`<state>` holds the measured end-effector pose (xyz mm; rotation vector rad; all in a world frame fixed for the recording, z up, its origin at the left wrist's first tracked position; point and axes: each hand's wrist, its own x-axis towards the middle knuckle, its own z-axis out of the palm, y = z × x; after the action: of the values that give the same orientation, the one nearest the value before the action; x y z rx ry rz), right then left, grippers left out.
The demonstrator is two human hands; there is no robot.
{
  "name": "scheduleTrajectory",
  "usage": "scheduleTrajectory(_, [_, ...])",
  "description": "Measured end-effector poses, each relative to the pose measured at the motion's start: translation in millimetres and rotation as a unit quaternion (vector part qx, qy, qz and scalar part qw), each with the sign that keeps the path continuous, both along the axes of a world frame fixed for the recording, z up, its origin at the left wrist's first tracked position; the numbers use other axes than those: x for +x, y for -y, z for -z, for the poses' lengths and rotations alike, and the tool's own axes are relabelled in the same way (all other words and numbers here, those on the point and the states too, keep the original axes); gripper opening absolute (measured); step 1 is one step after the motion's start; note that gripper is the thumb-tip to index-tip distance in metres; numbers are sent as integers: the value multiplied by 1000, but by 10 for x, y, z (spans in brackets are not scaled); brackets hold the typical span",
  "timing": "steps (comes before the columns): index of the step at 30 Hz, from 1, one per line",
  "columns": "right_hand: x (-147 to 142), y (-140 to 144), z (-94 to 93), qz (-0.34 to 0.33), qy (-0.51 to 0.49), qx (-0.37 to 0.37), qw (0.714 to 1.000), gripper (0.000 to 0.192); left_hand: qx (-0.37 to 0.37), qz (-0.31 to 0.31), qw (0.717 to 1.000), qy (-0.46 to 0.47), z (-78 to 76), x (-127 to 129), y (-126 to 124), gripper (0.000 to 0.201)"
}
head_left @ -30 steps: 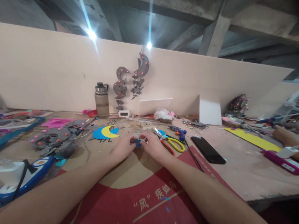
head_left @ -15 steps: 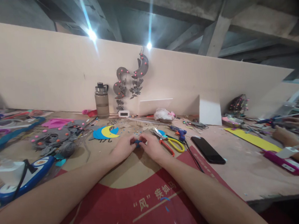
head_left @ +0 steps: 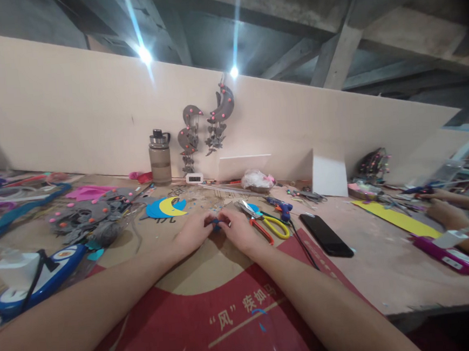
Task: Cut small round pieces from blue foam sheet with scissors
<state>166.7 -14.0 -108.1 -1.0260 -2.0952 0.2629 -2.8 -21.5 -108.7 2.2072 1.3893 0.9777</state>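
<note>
My left hand (head_left: 198,228) and my right hand (head_left: 235,228) meet over the cardboard sheet, fingertips pinched together on a small dark blue piece (head_left: 216,225). Fingers cover most of it, so its shape is unclear. Just beyond my left hand lie a yellow crescent (head_left: 172,207) and blue cut-out shapes (head_left: 154,209). Close to my right hand are scissors with yellow and orange handles (head_left: 278,228), and a blue glue gun (head_left: 285,210) rests behind them. Red and tan cardboard (head_left: 181,325) spreads under both forearms.
A black phone (head_left: 327,235) lies to the right, a blue-white power strip (head_left: 69,269) to the left. Behind stand a bottle (head_left: 160,159) and a small clock (head_left: 194,178). Grey felt decorations (head_left: 87,214) lie at left. Another person's hands (head_left: 448,214) are at far right, by a pink power strip (head_left: 447,256).
My fingers have shifted slightly around the blue piece, and less of it shows. At far right, the other person's farther hand has moved left.
</note>
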Motion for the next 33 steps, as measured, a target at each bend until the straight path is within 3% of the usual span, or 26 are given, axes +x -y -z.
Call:
scheduleTrajectory(10, [-4,5,-10,-4,-31,-28,999,13,4,-6,1000,4,26,9,-24,23])
scheduleTrajectory(13, [-3,-3,8,-1,-60,-56,997,10,4,-16,1000,17,15,10,-16,17])
scheduleTrajectory(18, [-10,-57,58,3,-127,-111,986,8,-47,-8,991,124,-26,0,-10,13])
scheduleTrajectory(21, [-21,-99,86,-7,-162,-145,976,14,-101,3,971,217,-26,-3,-24,20])
scheduleTrajectory(27, [-18,-170,82,-38,-230,-222,947,10,-143,18,942,302,-27,2,-6,24])
scheduleTrajectory(33, [8,-161,-38,-82,-304,-284,906,31,-235,108,841,476,-33,-30,-29,35])
